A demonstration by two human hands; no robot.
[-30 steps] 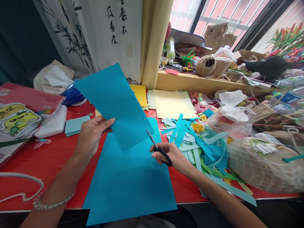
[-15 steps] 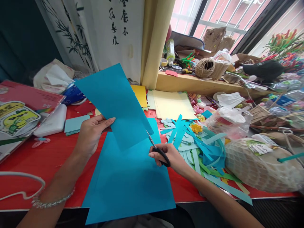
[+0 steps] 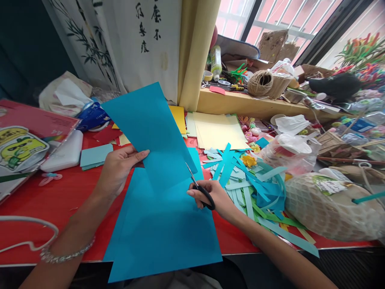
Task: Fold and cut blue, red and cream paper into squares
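My left hand (image 3: 118, 168) pinches the left edge of a raised blue paper sheet (image 3: 152, 128), thumb on top. My right hand (image 3: 212, 196) is closed on black-handled scissors (image 3: 200, 188), whose blades point up-left and meet the lower right edge of that sheet. Beneath both, a larger blue sheet (image 3: 165, 228) lies flat on the red table (image 3: 60, 200) and hangs over its near edge.
A heap of blue and green paper strips (image 3: 249, 180) lies right of my right hand. Yellow sheets (image 3: 218, 130) lie behind it. Plastic bags (image 3: 331, 208), a twine ball (image 3: 260, 82) on the sill, a pink folder (image 3: 27, 128) and a white case (image 3: 64, 154) crowd the edges.
The raised sheet and my left hand have shifted slightly right. The scissors have moved a little up against the sheet's edge.
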